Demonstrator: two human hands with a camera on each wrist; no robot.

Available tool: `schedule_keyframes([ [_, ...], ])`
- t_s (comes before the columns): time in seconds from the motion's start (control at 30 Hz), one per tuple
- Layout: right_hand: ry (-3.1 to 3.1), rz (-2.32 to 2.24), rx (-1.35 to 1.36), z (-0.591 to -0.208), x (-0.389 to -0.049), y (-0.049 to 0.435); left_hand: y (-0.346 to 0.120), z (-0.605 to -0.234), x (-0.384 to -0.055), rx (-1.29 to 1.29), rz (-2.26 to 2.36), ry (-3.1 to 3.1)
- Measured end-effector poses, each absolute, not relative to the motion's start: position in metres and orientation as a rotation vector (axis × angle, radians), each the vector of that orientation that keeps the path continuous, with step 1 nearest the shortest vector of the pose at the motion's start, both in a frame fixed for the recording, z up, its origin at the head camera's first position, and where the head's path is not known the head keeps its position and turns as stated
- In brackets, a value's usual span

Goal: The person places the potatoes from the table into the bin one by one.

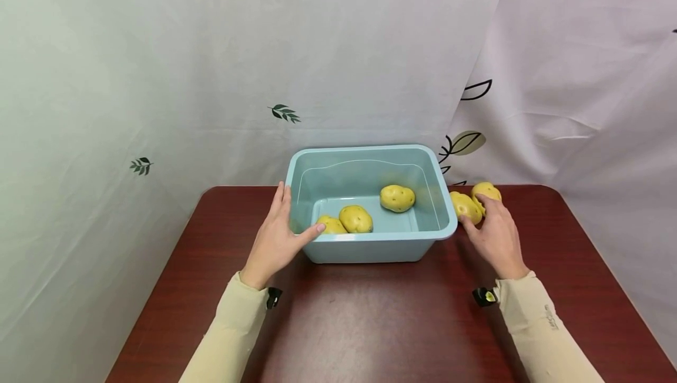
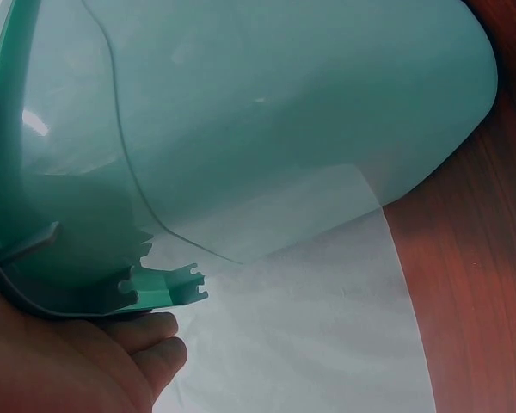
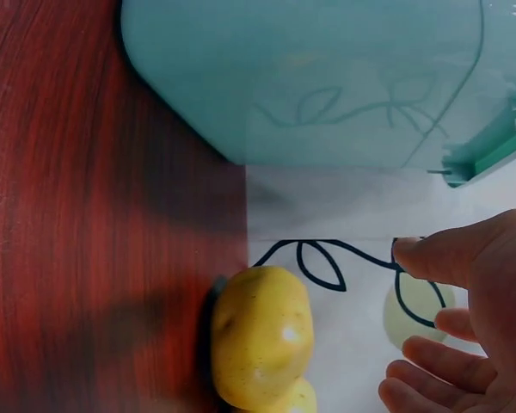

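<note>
A light blue plastic bin [image 1: 365,248] stands on the table with three yellow potatoes inside: one potato [image 1: 397,198] toward the right, a second potato [image 1: 355,219] and a third potato [image 1: 330,224] near the front left. My left hand [image 1: 277,242] rests at the bin's front left corner, fingers extended along the side and thumb over the front rim. To the right of the bin, two more potatoes lie side by side, a nearer potato [image 1: 465,207] and a farther potato [image 1: 485,190]. Above them my right hand [image 3: 473,318] is spread, apart from the potatoes in the right wrist view.
The dark red wooden table [image 1: 365,318] runs under the bin and both arms. Close behind it hangs a pale cloth [image 1: 370,66] printed with leaves. Each wrist carries a small black device.
</note>
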State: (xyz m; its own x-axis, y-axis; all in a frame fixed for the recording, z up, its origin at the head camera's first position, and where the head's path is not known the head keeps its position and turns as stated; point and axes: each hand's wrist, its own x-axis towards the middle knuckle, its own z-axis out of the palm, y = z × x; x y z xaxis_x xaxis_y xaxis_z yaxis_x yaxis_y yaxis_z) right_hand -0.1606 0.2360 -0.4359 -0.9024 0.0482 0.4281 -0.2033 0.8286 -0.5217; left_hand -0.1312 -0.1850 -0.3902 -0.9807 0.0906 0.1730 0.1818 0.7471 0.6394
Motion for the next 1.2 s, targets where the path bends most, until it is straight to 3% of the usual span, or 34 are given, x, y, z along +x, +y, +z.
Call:
schedule_keyframes([
  [1.2, -2.682, 0.796, 0.001, -0.466, -0.181, 0.238, -0.186, -0.392, -0.133, -0.208, -1.046, -2.809],
])
